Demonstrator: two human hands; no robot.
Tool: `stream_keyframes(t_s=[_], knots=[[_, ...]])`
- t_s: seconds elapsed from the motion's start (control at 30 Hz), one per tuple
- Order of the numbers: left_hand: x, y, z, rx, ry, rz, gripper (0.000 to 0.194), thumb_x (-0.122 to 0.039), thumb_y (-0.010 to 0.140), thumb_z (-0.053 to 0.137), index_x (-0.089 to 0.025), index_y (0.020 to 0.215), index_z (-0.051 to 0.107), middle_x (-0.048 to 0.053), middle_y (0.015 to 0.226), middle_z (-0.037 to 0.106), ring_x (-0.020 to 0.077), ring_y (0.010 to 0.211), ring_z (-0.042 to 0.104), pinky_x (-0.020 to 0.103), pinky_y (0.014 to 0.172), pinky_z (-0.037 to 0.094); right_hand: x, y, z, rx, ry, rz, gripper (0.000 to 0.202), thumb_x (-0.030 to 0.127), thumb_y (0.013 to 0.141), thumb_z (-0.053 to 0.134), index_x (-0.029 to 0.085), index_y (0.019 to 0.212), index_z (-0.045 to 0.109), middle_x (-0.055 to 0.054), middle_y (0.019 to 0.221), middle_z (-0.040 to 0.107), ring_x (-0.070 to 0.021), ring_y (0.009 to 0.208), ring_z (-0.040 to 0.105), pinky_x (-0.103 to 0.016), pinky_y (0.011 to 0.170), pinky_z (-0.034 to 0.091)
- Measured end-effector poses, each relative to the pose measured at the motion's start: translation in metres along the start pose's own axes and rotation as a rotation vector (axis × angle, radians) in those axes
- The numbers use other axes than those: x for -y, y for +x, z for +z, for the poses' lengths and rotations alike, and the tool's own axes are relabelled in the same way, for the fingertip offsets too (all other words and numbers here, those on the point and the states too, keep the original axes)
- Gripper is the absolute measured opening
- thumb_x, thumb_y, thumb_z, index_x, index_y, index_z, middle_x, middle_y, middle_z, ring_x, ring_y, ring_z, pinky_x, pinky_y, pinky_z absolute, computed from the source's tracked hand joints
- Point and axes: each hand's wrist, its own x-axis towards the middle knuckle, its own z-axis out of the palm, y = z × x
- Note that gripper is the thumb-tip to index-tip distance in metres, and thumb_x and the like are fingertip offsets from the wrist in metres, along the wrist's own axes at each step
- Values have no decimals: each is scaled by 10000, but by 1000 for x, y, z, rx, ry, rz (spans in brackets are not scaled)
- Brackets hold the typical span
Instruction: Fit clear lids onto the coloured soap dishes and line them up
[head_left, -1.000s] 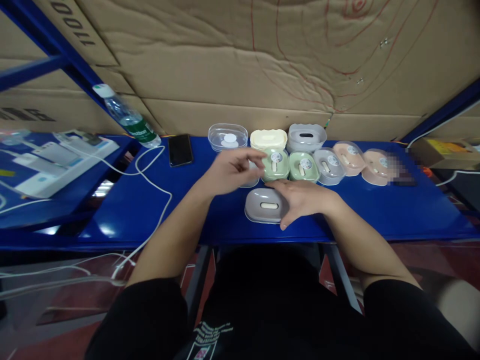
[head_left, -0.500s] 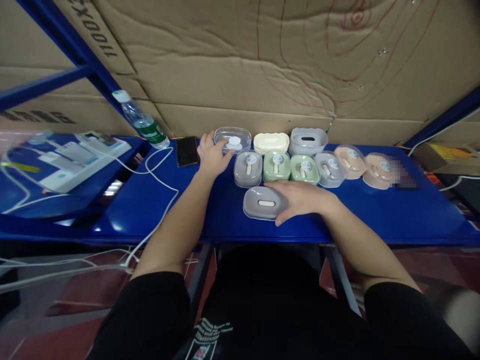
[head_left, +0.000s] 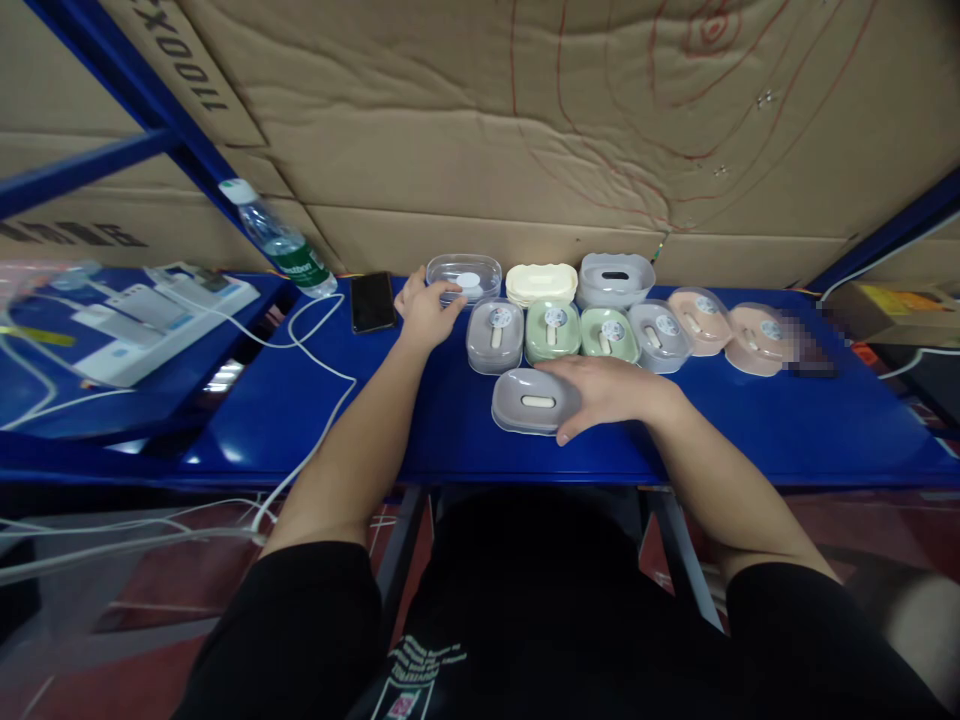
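My right hand grips the right end of a grey oval box with a cream bar in its middle, lying near the table's front edge. At the left end of a stack of clear lids is my left hand, its fingers apart and the fingertips at the stack's rim. Behind the gripped box stand lidded boxes with round stickers: a grey one, a green one, another green one, another grey one and two pinkish ones at the right.
Cream trays and grey trays stand at the back against the cardboard. To the left are a black phone, a water bottle, a white cable and a power strip.
The grey box in my right hand has shifted slightly right and back. My left hand stays beside the clear lids, with its fingers slightly moved.
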Motion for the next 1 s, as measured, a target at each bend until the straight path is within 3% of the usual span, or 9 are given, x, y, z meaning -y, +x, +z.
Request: stream_keyframes(t_s=[0.17, 0.33, 0.43, 0.67, 0.87, 1.0], knots=[[5, 4, 5, -60, -168, 55, 518, -699, 932, 814, -215, 1113, 852, 132, 1782, 518, 472, 1696, 379, 697, 1365, 229, -3, -1, 0, -17, -1, -1, 1155, 698, 668, 1023, 265, 1661, 622, -144, 1600, 725, -458, 1432, 711, -563, 1132, 627], [-4, 0, -1, -40, -61, 25, 251, -415, 946, 846, -248, 1133, 844, 133, 1842, 425, 444, 1724, 358, 682, 1383, 259, -1, 0, 0, -17, 4, 6, 1164, 684, 675, 1021, 251, 1674, 608, -156, 1623, 706, -464, 1448, 700, -580, 1160, 610], [-12, -3, -6, -27, -28, 1, 241, -340, 922, 853, -265, 1150, 838, 127, 1838, 432, 432, 1728, 356, 681, 1395, 254, -1, 0, -1, -13, 14, 1, 1166, 691, 683, 1014, 229, 1673, 608, -174, 1638, 691, -477, 1459, 690, -604, 1178, 596], [-19, -6, -12, -35, -48, -45, 267, -438, 941, 855, -251, 1132, 860, 144, 1821, 444, 437, 1712, 370, 658, 1398, 252, -1, 0, -1, 0, 31, 22, 1183, 680, 667, 1027, 250, 1683, 601, -160, 1678, 659, -485, 1511, 650, -612, 1222, 569], [-20, -6, -11, -30, -55, -25, 207, -440, 943, 833, -284, 1076, 852, 89, 1803, 488, 428, 1701, 395, 669, 1390, 236, -1, 1, 0, 20, 29, 51, 1228, 690, 665, 1021, 209, 1703, 574, -189, 1695, 635, -502, 1531, 628, -644, 1240, 551], [-7, -3, -3, -108, -100, 51, 392, -643, 977, 764, -264, 1039, 844, 93, 1780, 523, 419, 1694, 399, 651, 1371, 221, 0, 1, -1, 8, 38, 30, 1226, 677, 667, 1022, 175, 1694, 579, -213, 1690, 632, -508, 1525, 632, -660, 1232, 554]])
